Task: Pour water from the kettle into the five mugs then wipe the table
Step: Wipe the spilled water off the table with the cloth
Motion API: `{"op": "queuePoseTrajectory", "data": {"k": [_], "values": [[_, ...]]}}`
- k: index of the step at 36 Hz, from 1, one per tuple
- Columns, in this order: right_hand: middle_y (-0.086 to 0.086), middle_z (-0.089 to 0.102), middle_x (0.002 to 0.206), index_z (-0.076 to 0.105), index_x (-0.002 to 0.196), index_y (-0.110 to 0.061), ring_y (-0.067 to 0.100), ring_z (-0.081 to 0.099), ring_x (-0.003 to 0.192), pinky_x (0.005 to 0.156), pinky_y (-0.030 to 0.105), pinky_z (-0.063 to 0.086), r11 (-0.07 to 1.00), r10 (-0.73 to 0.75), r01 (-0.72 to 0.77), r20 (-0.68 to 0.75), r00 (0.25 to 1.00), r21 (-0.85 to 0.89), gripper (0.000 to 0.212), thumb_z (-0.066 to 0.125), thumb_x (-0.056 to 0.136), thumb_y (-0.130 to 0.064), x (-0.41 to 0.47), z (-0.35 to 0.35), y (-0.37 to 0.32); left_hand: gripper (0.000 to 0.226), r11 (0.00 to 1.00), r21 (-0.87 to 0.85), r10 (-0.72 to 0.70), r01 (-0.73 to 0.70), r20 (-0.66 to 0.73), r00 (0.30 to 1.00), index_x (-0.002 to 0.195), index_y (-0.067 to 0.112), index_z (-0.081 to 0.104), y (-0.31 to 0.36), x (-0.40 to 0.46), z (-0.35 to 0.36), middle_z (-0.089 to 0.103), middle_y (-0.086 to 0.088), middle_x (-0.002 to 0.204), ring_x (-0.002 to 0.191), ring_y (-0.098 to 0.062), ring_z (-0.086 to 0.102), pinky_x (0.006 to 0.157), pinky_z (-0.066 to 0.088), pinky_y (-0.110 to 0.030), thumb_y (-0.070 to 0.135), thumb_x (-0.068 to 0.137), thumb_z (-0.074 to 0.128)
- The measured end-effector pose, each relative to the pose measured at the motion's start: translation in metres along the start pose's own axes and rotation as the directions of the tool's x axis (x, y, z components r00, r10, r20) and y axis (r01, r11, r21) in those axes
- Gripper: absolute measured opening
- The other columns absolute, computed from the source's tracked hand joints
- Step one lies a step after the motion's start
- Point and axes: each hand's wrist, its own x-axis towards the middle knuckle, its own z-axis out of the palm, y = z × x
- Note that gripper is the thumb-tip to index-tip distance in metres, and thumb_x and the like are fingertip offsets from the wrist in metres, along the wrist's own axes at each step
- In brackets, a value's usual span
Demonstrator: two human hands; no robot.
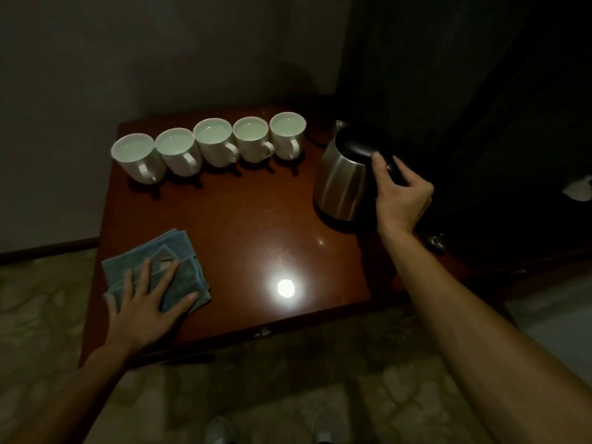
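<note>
Several white mugs (217, 145) stand in a row along the far side of the dark red table (256, 225), each holding water. A steel kettle (342, 181) with a black lid stands upright at the table's right side. My right hand (400, 197) grips its black handle, which the hand mostly hides. A folded blue cloth (179, 251) lies at the near left corner. My left hand (147, 302) rests flat on it with fingers spread.
A bright light glare (285, 288) reflects off the table near its front edge. A small metal drawer pull (262, 332) sits on the front face. Patterned floor lies below, a grey wall behind, and a white object (579, 189) in the dark at far right.
</note>
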Motion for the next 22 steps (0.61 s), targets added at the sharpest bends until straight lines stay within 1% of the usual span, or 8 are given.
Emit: {"op": "queuePoseTrajectory", "data": {"k": [3,6,8,11,14,16,19,22], "values": [[-0.001,0.081,0.123,0.077,0.135,-0.010,-0.002,0.073,0.110,0.105,0.035,0.061,1.000,0.000,0.000,-0.001,1.000,0.017,0.066,0.087,0.086,-0.053,-0.005,-0.002,0.001,0.094,1.000,-0.008,0.015,-0.015,0.000,1.000,0.145,0.069,-0.015,0.001,0.001,-0.001,-0.026,0.010,0.166,0.156,-0.026,-0.020,0.121,-0.009,-0.064,0.105,0.060,0.006],[-0.018,0.076,0.112,0.076,0.136,-0.011,-0.015,0.069,0.102,0.106,0.029,0.060,1.000,-0.010,0.010,-0.004,1.000,-0.004,0.058,0.086,0.091,-0.045,-0.005,-0.003,0.004,0.094,1.000,-0.008,0.025,-0.025,0.000,1.000,0.144,0.070,-0.016,0.002,0.002,-0.002,-0.027,0.010,0.166,0.156,-0.025,-0.022,0.121,-0.009,-0.063,0.105,0.060,0.006],[-0.025,0.070,0.108,0.074,0.138,-0.013,-0.016,0.067,0.100,0.105,0.024,0.058,0.999,-0.017,0.017,0.003,1.000,-0.028,0.058,0.085,0.092,-0.046,-0.006,-0.003,0.004,0.095,1.000,-0.005,0.023,-0.022,0.009,1.000,0.144,0.070,-0.017,0.002,0.003,-0.002,-0.029,0.011,0.165,0.155,-0.024,-0.023,0.122,-0.010,-0.063,0.106,0.059,0.005],[-0.021,0.074,0.114,0.076,0.138,-0.018,-0.012,0.068,0.106,0.104,0.024,0.058,0.998,-0.034,0.035,0.016,0.999,-0.049,0.060,0.082,0.091,-0.055,-0.007,-0.004,0.003,0.095,1.000,0.005,0.023,-0.023,0.014,1.000,0.143,0.070,-0.018,0.003,0.004,-0.003,-0.031,0.011,0.163,0.155,-0.025,-0.024,0.122,-0.010,-0.063,0.106,0.058,0.004],[-0.019,0.076,0.113,0.077,0.135,-0.021,-0.008,0.071,0.108,0.100,0.021,0.057,0.995,-0.047,0.050,0.031,0.998,-0.083,0.058,0.079,0.092,-0.058,-0.007,-0.007,0.005,0.094,0.999,0.004,0.035,-0.035,0.004,0.999,0.143,0.070,-0.017,0.004,0.004,-0.003,-0.029,0.011,0.165,0.155,-0.024,-0.024,0.122,-0.010,-0.063,0.105,0.059,0.004],[-0.014,0.075,0.119,0.076,0.137,-0.022,-0.003,0.069,0.109,0.096,0.018,0.055,0.993,-0.042,0.045,0.028,0.999,-0.112,0.064,0.077,0.090,-0.064,-0.004,-0.008,0.006,0.093,0.999,0.000,0.040,-0.040,-0.001,0.999,0.144,0.070,-0.017,0.004,0.004,-0.004,-0.028,0.011,0.166,0.155,-0.024,-0.024,0.122,-0.010,-0.063,0.105,0.060,0.005],[-0.011,0.062,0.118,0.070,0.145,-0.019,-0.011,0.057,0.098,0.086,0.006,0.042,0.983,-0.054,0.055,0.014,0.998,-0.175,0.067,0.077,0.093,-0.061,-0.003,-0.012,0.009,0.094,0.999,0.008,0.041,-0.041,0.001,0.999,0.144,0.070,-0.018,0.003,0.005,-0.004,-0.028,0.010,0.166,0.155,-0.025,-0.024,0.122,-0.009,-0.064,0.106,0.059,0.004],[-0.014,0.052,0.118,0.065,0.150,-0.018,-0.018,0.049,0.094,0.077,-0.002,0.039,0.972,-0.080,0.080,0.011,0.997,-0.221,0.064,0.075,0.098,-0.054,-0.001,-0.017,0.017,0.095,0.999,0.017,0.041,-0.041,-0.004,0.999,0.144,0.070,-0.018,0.004,0.005,-0.003,-0.027,0.010,0.167,0.155,-0.025,-0.023,0.122,-0.008,-0.063,0.106,0.059,0.003]]}}
